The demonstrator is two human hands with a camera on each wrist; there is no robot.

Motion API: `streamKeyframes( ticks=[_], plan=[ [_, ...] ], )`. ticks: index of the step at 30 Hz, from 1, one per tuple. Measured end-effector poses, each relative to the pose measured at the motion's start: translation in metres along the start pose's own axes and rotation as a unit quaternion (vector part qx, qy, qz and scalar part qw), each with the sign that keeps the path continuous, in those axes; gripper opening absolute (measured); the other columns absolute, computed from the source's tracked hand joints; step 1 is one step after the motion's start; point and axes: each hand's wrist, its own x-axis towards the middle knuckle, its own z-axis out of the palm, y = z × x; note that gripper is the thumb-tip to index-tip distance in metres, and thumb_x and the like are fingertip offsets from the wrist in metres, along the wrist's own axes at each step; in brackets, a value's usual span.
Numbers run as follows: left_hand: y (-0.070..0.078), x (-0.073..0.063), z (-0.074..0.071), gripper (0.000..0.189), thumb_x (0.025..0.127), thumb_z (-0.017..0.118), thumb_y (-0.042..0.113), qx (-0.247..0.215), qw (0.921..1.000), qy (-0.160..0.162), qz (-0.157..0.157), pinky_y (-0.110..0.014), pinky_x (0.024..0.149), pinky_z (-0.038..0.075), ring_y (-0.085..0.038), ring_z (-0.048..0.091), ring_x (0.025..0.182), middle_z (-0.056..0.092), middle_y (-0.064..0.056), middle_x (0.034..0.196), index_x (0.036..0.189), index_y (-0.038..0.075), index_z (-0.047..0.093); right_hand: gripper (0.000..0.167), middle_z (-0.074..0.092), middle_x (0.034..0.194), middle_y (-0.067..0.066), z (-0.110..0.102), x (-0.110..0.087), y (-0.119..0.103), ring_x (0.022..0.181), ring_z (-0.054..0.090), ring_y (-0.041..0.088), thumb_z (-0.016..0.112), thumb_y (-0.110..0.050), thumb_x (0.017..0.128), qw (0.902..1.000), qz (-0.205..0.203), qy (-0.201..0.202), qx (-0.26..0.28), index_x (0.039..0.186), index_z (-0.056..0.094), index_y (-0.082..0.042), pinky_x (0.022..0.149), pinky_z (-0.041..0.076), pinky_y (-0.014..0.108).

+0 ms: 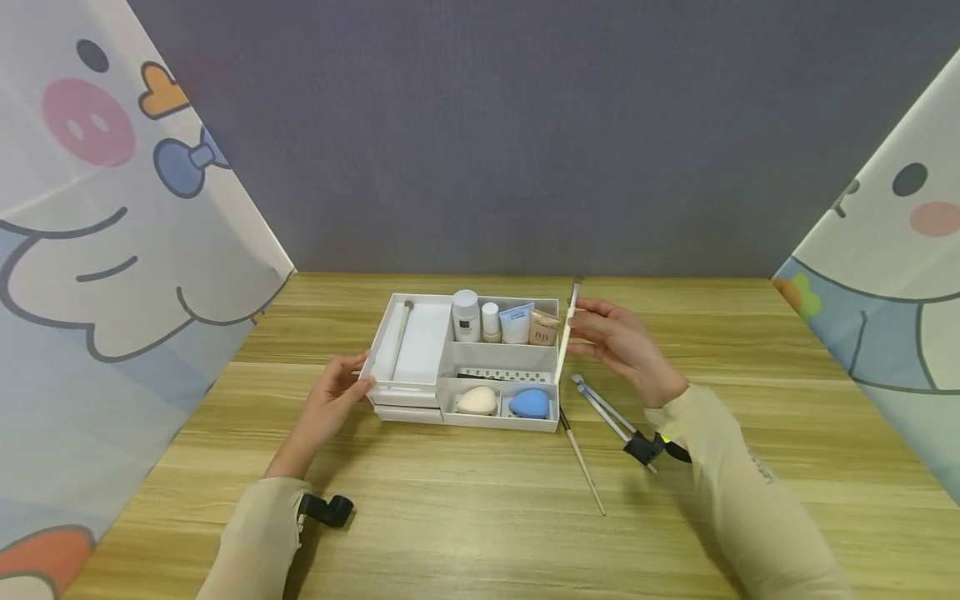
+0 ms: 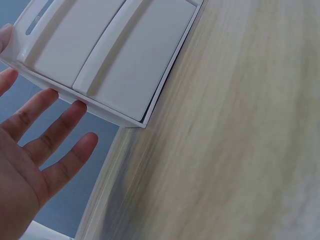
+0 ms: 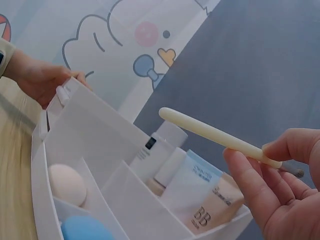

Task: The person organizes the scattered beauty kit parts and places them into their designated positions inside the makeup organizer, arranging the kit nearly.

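Observation:
A white cosmetics organizer (image 1: pixel 498 421) stands on the wooden table. My left hand (image 1: pixel 322 408) touches its left front corner, thumb at the front and fairly straight fingertips along the side, above two drawers (image 2: pixel 132 60). Thumb and fingers of my right hand (image 1: pixel 618 337) pinch a makeup brush (image 3: pixel 215 132) near its bristles. The cream handle slants down over the organizer's right side in the head view. Another brush (image 1: pixel 400 342) lies in the left top tray. A white bottle (image 1: pixel 467 321), a small bottle (image 1: pixel 491 323) and two tubes (image 1: pixel 517 323) fill the back compartment.
A cream makeup sponge (image 1: pixel 478 401) and a blue one (image 1: pixel 529 403) sit in the front compartments. One loose brush (image 1: pixel 583 468) lies right of the organizer's front corner; more brushes (image 1: pixel 600 407) lie under the right forearm. A grey wall (image 1: pixel 487 150) rises behind the table.

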Motion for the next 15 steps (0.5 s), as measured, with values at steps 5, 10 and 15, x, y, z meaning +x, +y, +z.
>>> streamKeyframes(
  ticks=[5, 10, 15],
  plan=[
    [0.0, 0.0, 0.0, 0.021, 0.096, 0.053, -0.013, -0.005, 1.0, -0.001, 0.0, -0.021, 0.068, 0.054, -0.001, 0.061, 0.091, 0.058, 0.025, 0.121, 0.115, -0.016, 0.046, 0.034, 0.066, 0.102, 0.008, 0.009, 0.004, 0.002, 0.088, 0.067, 0.018, 0.047, 0.007, 0.1, 0.9999, -0.005, -0.011, 0.01, 0.133, 0.04, 0.007, 0.072, 0.059, 0.029],
    [0.001, 0.001, 0.001, 0.021, 0.096, 0.052, -0.013, -0.014, 0.9999, -0.001, 0.002, -0.022, 0.067, 0.054, -0.002, 0.061, 0.091, 0.059, 0.023, 0.121, 0.116, -0.015, 0.045, 0.023, 0.066, 0.099, 0.006, 0.019, 0.009, 0.005, 0.087, 0.068, 0.017, 0.046, 0.007, 0.1, 0.9997, -0.011, -0.015, 0.014, 0.121, 0.05, 0.0, 0.072, 0.059, 0.03],
    [0.0, 0.001, 0.0, 0.021, 0.096, 0.052, -0.012, -0.008, 1.0, -0.003, -0.001, -0.022, 0.068, 0.054, -0.002, 0.061, 0.091, 0.059, 0.023, 0.121, 0.116, -0.015, 0.045, 0.022, 0.067, 0.097, 0.005, 0.028, 0.014, 0.007, 0.087, 0.067, 0.017, 0.047, 0.007, 0.1, 0.9998, -0.009, -0.009, 0.017, 0.119, 0.052, -0.002, 0.074, 0.059, 0.031]
  ],
)
